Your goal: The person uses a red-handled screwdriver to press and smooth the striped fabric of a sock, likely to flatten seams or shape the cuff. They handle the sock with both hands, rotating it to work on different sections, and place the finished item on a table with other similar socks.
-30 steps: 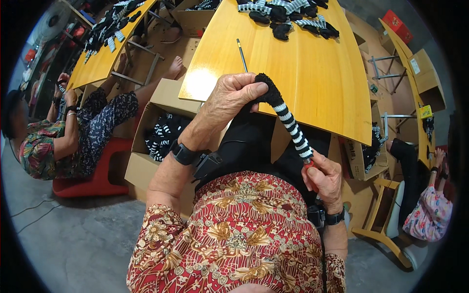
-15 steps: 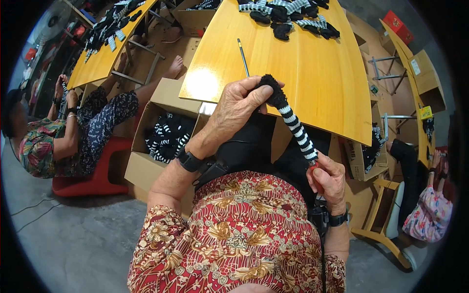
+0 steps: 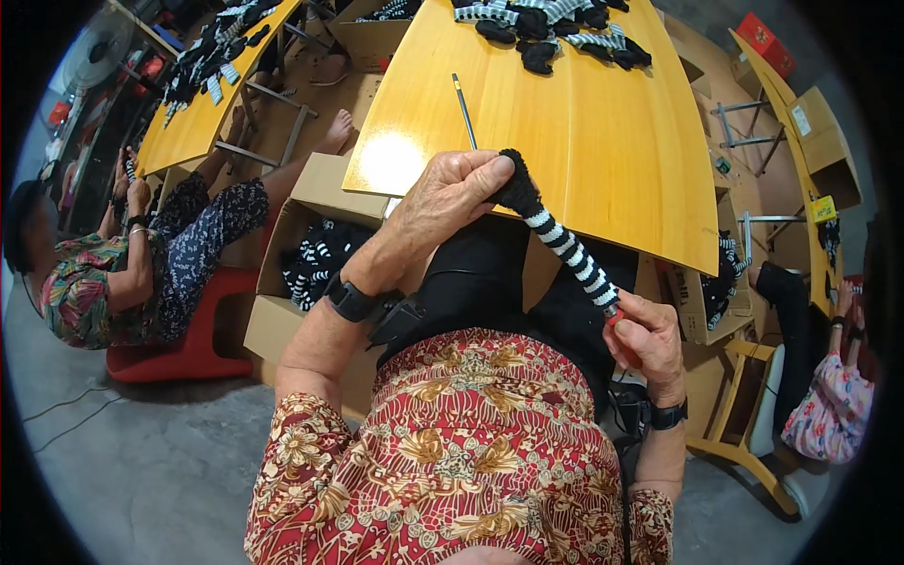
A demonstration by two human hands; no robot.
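Note:
A knitted tube [image 3: 572,252], striped black and white with a fuzzy black end, stretches slantwise between my hands, over my lap and the near table edge. My left hand [image 3: 454,193] pinches its black end between thumb and fingers. At the striped end, my right hand [image 3: 650,344] closes round a red-handled tool [image 3: 614,316]. Most of that tool is hidden by the fingers and the knit, so its exact kind does not show. A dark stick with a yellow end [image 3: 458,90] lies on the yellow table [image 3: 603,151], just beyond my left hand.
Striped and black knitted pieces [image 3: 539,55] are heaped at the table's far side. Open cardboard boxes [image 3: 330,179] with more pieces stand left and right of my knees. One person sits on a red chair [image 3: 179,330] at left; another is at right beside a wooden chair [image 3: 730,414].
My right hand has moved slightly right with the red-handled tool, and the striped tube slants more. My left hand keeps its pinch on the black end.

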